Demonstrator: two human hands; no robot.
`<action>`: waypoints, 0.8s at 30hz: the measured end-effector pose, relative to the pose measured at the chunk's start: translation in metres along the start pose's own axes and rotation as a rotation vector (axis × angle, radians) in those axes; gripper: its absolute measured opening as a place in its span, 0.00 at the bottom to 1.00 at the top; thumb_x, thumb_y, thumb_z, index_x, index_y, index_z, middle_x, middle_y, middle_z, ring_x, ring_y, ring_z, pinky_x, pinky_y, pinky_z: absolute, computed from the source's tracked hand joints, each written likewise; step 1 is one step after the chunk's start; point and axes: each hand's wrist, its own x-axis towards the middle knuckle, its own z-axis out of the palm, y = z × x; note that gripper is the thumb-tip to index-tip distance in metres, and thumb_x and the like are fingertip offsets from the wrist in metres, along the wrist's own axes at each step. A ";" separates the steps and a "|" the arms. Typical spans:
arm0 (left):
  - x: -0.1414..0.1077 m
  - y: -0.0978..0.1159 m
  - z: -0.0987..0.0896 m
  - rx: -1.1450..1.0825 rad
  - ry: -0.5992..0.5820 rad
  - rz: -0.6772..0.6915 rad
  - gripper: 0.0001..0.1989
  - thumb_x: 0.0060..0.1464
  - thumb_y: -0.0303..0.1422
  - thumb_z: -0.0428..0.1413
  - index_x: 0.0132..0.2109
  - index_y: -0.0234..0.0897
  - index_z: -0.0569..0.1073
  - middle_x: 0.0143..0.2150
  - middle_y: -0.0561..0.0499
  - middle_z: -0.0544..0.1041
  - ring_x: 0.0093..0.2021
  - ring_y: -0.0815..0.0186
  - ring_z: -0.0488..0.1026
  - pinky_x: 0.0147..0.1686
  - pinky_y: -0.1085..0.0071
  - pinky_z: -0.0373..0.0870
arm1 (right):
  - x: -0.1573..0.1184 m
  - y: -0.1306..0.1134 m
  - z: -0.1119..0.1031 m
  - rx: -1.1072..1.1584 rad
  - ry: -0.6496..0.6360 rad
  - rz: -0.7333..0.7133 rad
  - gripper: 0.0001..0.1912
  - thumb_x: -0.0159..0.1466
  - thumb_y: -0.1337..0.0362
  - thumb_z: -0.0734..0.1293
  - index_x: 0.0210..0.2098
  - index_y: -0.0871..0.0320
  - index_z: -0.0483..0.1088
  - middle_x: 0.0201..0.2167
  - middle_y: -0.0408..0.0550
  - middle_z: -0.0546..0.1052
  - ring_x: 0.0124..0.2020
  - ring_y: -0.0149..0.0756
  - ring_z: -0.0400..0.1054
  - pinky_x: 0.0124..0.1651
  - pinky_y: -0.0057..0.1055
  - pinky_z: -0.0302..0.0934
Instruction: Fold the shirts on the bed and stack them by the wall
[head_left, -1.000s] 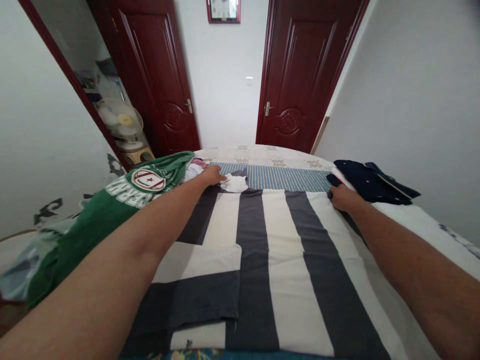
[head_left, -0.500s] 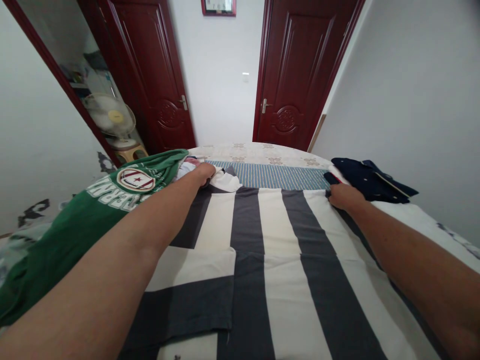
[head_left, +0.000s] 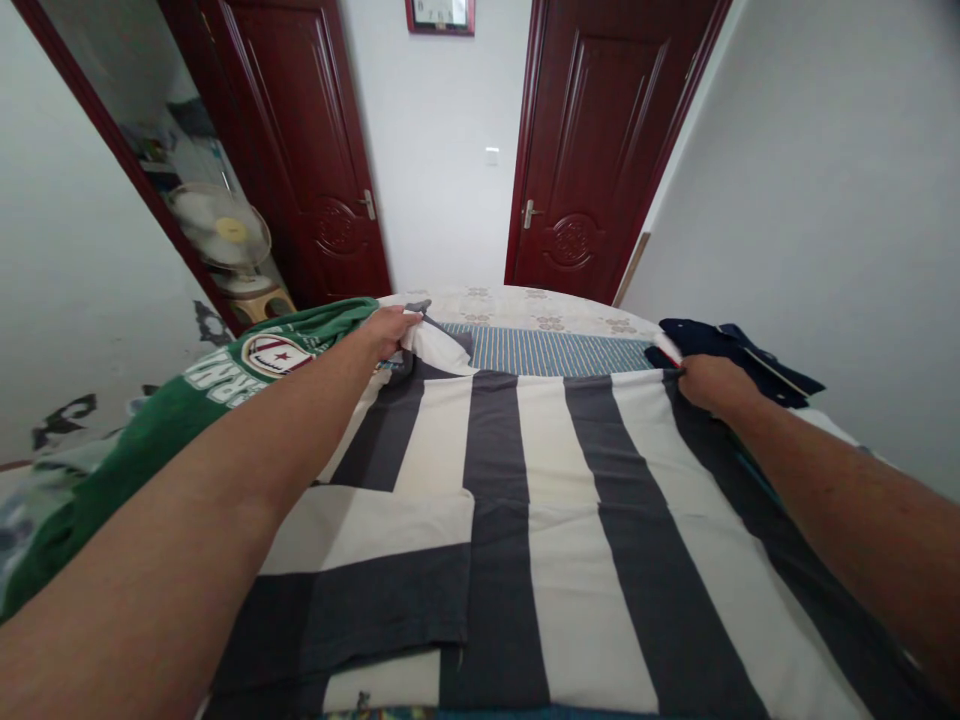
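Note:
A shirt with broad dark grey and cream stripes is spread over the table in front of me, one sleeve folded inward across its near left part. My left hand is closed on the far left part of the shirt, by the white and grey cloth around its collar. At the far right corner, my right hand pinches the dark edge of the same shirt. The far edge stretches between both hands, slightly raised. My fingertips are partly hidden in the cloth.
A green printed garment lies along the left side. Dark navy folded clothing sits at the far right. Beyond the shirt are a blue striped cloth and a patterned tablecloth. A fan stands past the left doorway.
Both hands have moved slightly outward, the left to the left and up, the right to the right, still gripping the shirt. Its far edge is spread wider and its near edge now shows.

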 end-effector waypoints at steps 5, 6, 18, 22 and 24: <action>-0.019 0.031 -0.021 -0.026 -0.152 -0.005 0.20 0.51 0.31 0.70 0.51 0.37 0.79 0.38 0.49 0.82 0.35 0.62 0.79 0.38 0.65 0.78 | 0.000 0.008 -0.007 -0.064 -0.027 -0.004 0.19 0.71 0.63 0.60 0.52 0.62 0.78 0.54 0.69 0.80 0.55 0.56 0.76 0.54 0.44 0.67; -0.024 0.037 -0.026 -0.014 -0.197 0.006 0.21 0.50 0.31 0.71 0.51 0.37 0.78 0.38 0.49 0.82 0.35 0.62 0.79 0.39 0.64 0.78 | 0.000 0.010 -0.008 -0.070 -0.023 -0.005 0.18 0.71 0.63 0.59 0.52 0.61 0.78 0.54 0.68 0.80 0.54 0.55 0.77 0.53 0.43 0.67; -0.072 0.092 -0.042 0.031 -0.388 0.124 0.22 0.48 0.35 0.73 0.50 0.41 0.78 0.42 0.51 0.82 0.36 0.64 0.78 0.42 0.64 0.76 | -0.028 0.035 -0.019 -0.045 0.133 -0.051 0.19 0.72 0.58 0.60 0.51 0.59 0.79 0.49 0.66 0.82 0.48 0.55 0.77 0.47 0.43 0.63; -0.095 0.092 -0.042 0.016 -0.385 0.146 0.26 0.47 0.38 0.74 0.52 0.41 0.77 0.44 0.50 0.83 0.39 0.62 0.79 0.43 0.63 0.76 | -0.046 0.047 -0.022 -0.094 0.128 -0.045 0.21 0.73 0.56 0.59 0.53 0.59 0.78 0.51 0.67 0.82 0.50 0.55 0.76 0.47 0.43 0.64; -0.110 0.089 -0.041 0.022 -0.374 0.145 0.28 0.46 0.40 0.75 0.53 0.40 0.77 0.44 0.50 0.83 0.38 0.62 0.79 0.42 0.63 0.77 | -0.051 0.056 -0.020 -0.103 0.129 -0.048 0.20 0.73 0.57 0.59 0.52 0.59 0.78 0.50 0.66 0.82 0.50 0.55 0.77 0.47 0.42 0.64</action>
